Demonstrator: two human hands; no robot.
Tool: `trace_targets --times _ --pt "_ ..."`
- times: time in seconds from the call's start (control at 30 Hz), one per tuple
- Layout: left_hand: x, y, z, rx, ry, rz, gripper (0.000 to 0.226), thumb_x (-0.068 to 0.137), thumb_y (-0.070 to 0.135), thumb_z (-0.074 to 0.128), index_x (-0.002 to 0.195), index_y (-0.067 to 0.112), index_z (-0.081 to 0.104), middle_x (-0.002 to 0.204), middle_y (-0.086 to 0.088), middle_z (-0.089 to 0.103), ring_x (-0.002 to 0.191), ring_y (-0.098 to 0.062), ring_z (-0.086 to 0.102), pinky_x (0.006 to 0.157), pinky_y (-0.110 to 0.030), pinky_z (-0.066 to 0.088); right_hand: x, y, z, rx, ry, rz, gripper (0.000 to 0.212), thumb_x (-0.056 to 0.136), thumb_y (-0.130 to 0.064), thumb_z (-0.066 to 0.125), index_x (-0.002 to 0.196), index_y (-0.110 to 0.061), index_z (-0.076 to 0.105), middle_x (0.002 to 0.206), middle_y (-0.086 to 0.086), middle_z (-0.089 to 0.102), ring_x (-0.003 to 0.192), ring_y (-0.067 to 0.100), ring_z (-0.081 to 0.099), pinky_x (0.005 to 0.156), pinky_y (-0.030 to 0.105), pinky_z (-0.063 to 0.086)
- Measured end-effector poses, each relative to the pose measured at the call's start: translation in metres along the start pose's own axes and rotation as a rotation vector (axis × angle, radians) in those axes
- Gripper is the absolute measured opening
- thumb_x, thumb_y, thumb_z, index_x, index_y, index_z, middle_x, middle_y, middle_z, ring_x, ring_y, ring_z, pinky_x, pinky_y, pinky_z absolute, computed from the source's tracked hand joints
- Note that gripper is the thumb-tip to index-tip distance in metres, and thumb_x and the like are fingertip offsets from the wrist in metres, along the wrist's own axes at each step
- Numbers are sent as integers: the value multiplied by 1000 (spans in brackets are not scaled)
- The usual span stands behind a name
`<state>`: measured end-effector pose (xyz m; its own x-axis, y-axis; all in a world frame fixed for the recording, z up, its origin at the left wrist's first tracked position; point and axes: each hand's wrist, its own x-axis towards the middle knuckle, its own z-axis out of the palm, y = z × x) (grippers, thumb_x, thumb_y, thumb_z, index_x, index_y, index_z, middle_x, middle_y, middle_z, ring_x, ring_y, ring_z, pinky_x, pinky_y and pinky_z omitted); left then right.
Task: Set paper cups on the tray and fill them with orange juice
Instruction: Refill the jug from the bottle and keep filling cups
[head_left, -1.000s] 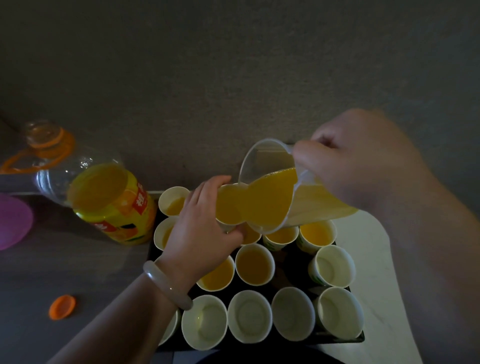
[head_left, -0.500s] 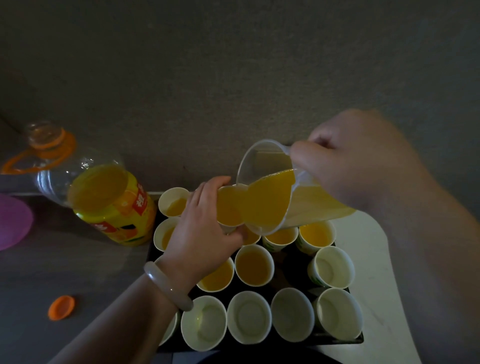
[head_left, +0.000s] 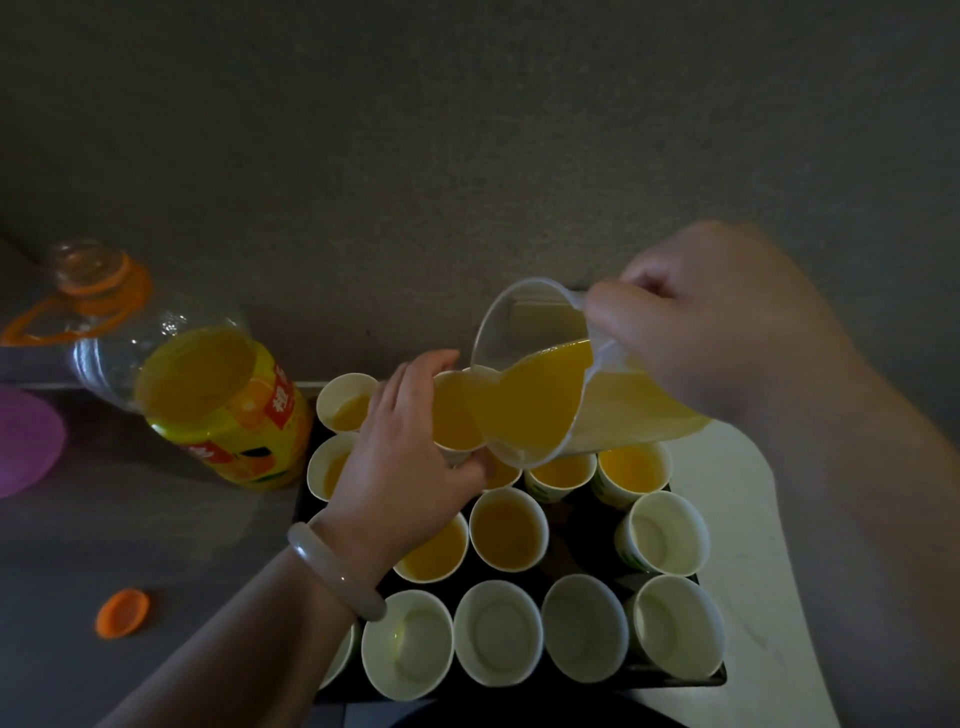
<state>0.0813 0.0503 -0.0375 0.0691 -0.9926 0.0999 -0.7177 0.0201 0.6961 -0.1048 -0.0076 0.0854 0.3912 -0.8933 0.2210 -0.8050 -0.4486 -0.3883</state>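
Your right hand (head_left: 727, 332) grips the tilted clear plastic jug (head_left: 524, 338); your left hand (head_left: 400, 467) curls its fingers round a smooth, round paper cup (head_left: 454, 415).

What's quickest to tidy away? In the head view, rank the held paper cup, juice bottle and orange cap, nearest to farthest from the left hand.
1. Held paper cup: gripped in the left hand, over the tray.
2. Juice bottle: just left of the tray.
3. Orange cap: far left, on the table.
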Motion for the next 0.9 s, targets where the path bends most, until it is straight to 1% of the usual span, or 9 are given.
trace_targets --times 0.13,0.3,0.47,0.57,0.63,0.7,0.73,0.83,0.9 --pt "-1 0 -1 -2 9 4 86 70 43 78 139 35 27 112 28 29 110 4 33 82 -20 37 -1 1 0 23 8 32 38 66 -38 47 47 -12 26 43 -1 18 42 16 20 34 23 19" --pt "-1 1 0 -15 14 16 86 69 46 79 137 36 28 120 23 36 116 -3 40 89 -26 43 -4 10 -1 171 26 136 33 65 -38 49 49 -13 33 45 -5 17 45 12 18 39 27 13" --pt "-1 4 0 -9 18 21 84 70 42 79 138 34 29 120 23 35 115 -2 38 89 -24 40 -8 16 2 352 53 228 36 64 -37 52 52 -5 39 49 3 24 50 19 24 46 41 23" --pt "-1 4 1 -26 34 22 80 71 38 78 136 34 32 119 22 37 115 -3 41 90 -26 42 -7 26 6 572 69 317 42 56 -39 57 48 -2 37 54 10 26 53 28 26 49 47 30" --pt "-2 5 2 -56 55 35 75 70 36 76 132 35 35 119 20 42 115 -5 44 90 -26 43 -8 34 7 712 100 385 33 58 -32 58 38 -11 43 50 8 31 49 25 32 50 37 35" --pt "-2 8 3 -61 65 28 70 69 36 72 129 36 37 117 20 43 112 -4 45 85 -22 42 -11 40 7 830 180 414 33 62 -23 52 33 -14 42 40 -1 30 37 18 31 44 19 31" --pt "-2 9 4 -50 62 19 69 70 36 72 130 35 37 117 21 43 112 -4 45 83 -21 41 -13 42 7 891 226 425 33 63 -20 51 32 -14 41 36 -3 30 32 12 29 40 14 28" --pt "-4 12 9 -37 37 10 71 71 38 72 133 31 38 119 19 43 115 -6 43 91 -31 44 -17 45 9 1046 353 483 27 63 -19 51 38 -15 42 36 -2 31 29 9 29 36 11 25" --pt "-6 14 13 -55 9 8 73 73 38 74 135 33 36 119 21 41 116 -2 38 97 -30 41 -18 48 11 1086 421 526 23 62 -20 51 42 -16 41 37 -2 31 30 10 27 37 12 24"
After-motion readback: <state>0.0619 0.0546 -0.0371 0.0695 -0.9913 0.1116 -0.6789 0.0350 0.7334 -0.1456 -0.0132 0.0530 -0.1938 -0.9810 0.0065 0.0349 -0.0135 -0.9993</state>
